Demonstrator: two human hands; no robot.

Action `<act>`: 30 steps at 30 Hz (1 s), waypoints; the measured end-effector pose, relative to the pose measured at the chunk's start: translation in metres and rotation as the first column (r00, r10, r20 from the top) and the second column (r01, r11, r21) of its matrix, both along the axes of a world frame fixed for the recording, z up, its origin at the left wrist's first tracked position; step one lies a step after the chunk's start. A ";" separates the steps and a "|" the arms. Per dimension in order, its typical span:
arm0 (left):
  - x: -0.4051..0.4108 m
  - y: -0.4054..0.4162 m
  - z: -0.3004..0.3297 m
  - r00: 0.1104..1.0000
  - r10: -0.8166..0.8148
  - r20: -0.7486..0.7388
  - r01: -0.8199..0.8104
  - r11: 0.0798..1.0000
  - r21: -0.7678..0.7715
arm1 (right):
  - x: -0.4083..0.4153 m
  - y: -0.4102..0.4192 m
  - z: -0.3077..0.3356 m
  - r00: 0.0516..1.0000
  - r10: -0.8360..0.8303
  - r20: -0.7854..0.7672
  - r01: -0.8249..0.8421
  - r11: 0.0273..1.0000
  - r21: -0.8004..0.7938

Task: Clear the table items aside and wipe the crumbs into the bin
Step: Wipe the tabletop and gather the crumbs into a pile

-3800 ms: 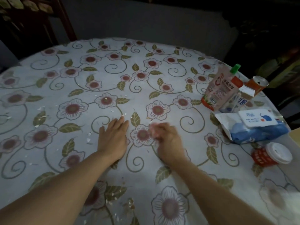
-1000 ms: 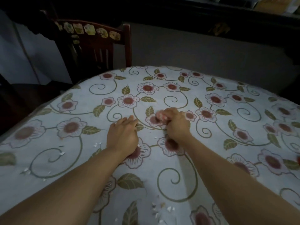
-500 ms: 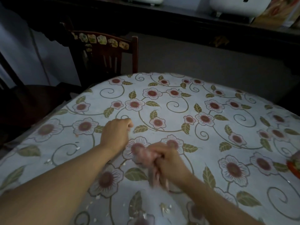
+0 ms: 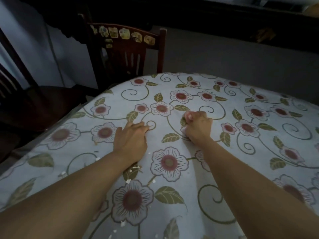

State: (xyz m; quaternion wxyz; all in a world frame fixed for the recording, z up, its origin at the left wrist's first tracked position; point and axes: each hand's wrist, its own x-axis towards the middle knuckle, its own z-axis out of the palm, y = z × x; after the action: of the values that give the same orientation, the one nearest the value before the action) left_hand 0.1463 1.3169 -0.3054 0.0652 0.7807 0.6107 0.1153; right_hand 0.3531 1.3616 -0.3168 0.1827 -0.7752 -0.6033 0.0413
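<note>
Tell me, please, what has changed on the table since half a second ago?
The right hand, gripping the pink cloth, has swept away from the person, from the near flower to beside the far leaf. The left hand stays resting on the tablecloth. Crumbs remain scattered near the forearms.

Right hand (image 4: 197, 129): your curled fingers are hiding most of the pinkish cloth (image 4: 188, 116) you are gripping; only a blurred bit is peeking out.
Left hand (image 4: 132, 140): your fingertips are tucking under, out of sight.
Crumbs (image 4: 136, 168): near your left wrist, they are showing too small to identify.
Forearms: the bottom edge is cutting both off.
</note>
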 end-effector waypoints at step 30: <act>-0.117 -0.015 0.019 0.994 0.109 0.009 -0.100 0.941 -0.324 | -0.161 -0.133 0.023 0.538 0.744 -0.398 -0.789 0.610 0.073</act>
State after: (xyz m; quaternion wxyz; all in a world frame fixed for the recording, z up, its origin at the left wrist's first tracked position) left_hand 0.0297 1.3020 -0.2866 0.1941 0.7244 0.6609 0.0275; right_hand 0.1925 1.2288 -0.2935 0.2170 -0.4163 -0.8287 0.3046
